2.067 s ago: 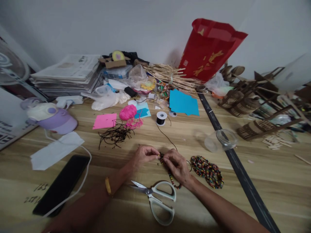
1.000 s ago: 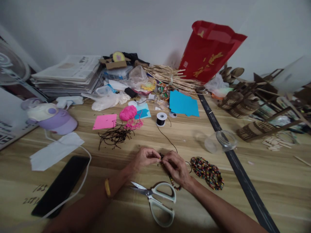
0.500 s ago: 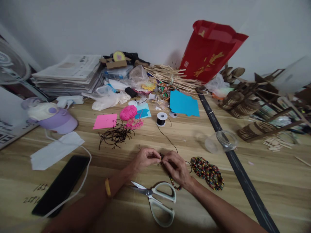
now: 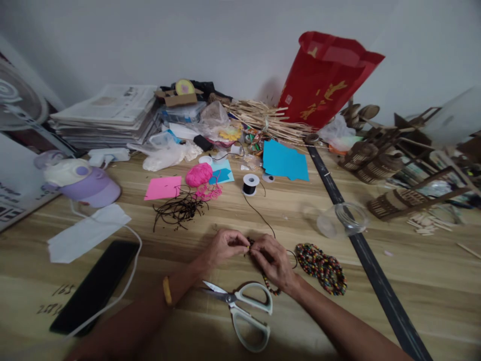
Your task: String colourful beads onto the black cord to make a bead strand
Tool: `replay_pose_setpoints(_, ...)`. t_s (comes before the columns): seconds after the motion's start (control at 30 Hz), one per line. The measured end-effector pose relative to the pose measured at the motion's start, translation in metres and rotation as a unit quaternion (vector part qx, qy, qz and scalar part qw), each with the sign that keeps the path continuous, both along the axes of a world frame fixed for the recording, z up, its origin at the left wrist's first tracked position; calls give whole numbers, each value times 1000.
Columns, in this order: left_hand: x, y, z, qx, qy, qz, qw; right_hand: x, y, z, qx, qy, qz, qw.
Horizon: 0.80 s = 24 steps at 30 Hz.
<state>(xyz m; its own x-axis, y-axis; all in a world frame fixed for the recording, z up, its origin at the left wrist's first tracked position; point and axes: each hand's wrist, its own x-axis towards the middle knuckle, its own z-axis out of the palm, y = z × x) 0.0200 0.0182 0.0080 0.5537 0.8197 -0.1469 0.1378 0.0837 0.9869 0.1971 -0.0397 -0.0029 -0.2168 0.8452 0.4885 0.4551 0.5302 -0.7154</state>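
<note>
My left hand [image 4: 228, 245] and my right hand [image 4: 273, 258] meet at the middle of the table, fingertips pinched on a strand of small multicoloured beads [image 4: 271, 287]. Part of this bead string hangs below my right palm; the rest is hidden by the fingers. Black cord [image 4: 263, 217] runs from a white spool [image 4: 250, 185] down toward my right hand, and a loop of it shows on that hand's right. Just below the hands lie scissors [image 4: 250, 312] with white handles, blades spread. A pile of beaded strings [image 4: 321, 268] rests to the right of my right hand.
Black cord offcuts [image 4: 179, 208], pink yarn [image 4: 199, 174] and a pink paper [image 4: 163, 188] lie beyond my left hand. A phone [image 4: 93, 287] with a white cable [image 4: 130, 281] is at left. A clear plastic cup [image 4: 330, 223] lies at right, near woven baskets [image 4: 402, 196].
</note>
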Motion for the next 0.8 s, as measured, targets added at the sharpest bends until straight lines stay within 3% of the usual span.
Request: replay_pose_setpoints(0.8, 0, 2, 3, -34, -30, -7, 999, -2, -2, -1, -23, 26, -13, 999)
